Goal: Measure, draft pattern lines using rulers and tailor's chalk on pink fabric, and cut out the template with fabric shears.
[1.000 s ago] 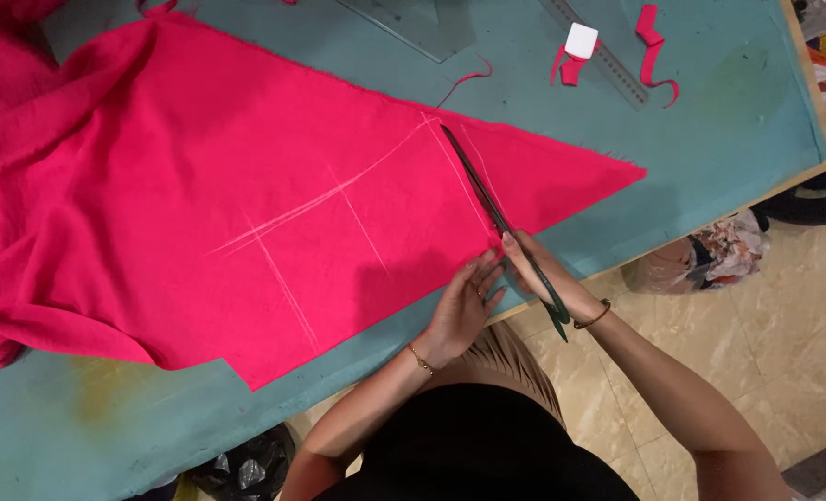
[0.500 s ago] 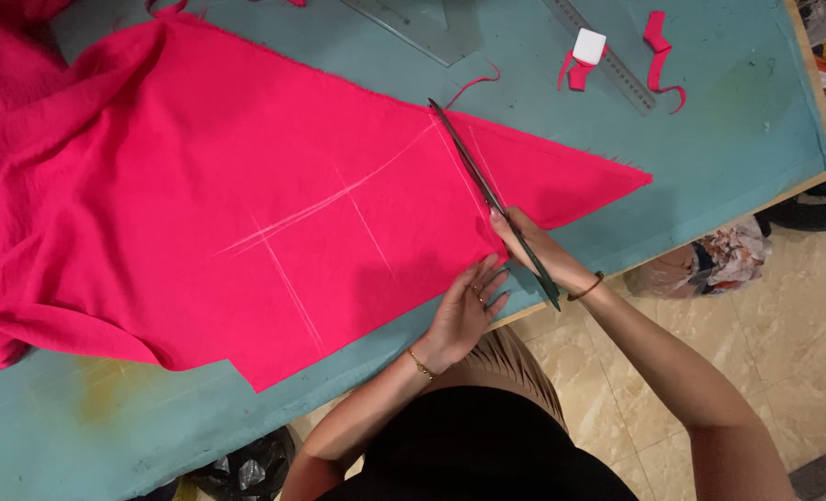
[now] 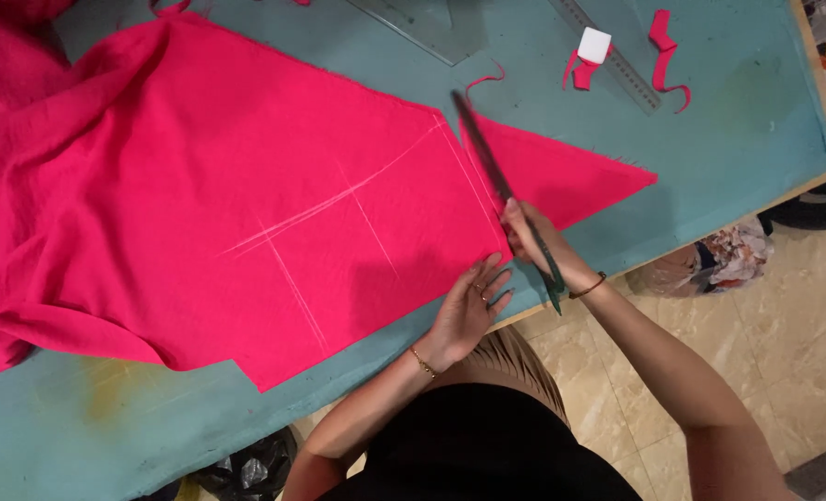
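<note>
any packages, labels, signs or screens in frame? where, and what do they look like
No labels, signs or screens that can be made out.
Crumpled bag: on the floor below the table edge, right of the right hand; clear plastic, stuffed with mixed-colour scraps.
Black bag: on the floor at the bottom edge, under the table; dark, glossy, crumpled.
White block: on the teal table by a ruler; small, squarish, plain.

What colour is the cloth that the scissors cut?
The cloth is bright pink with pale chalk lines, seen best in the head view.

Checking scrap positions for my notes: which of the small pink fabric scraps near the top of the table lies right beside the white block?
The short folded pink scrap, touching the white block on the ruler. The longer curled strip lies right of the ruler; the thin thread-like one lies further left.
</note>
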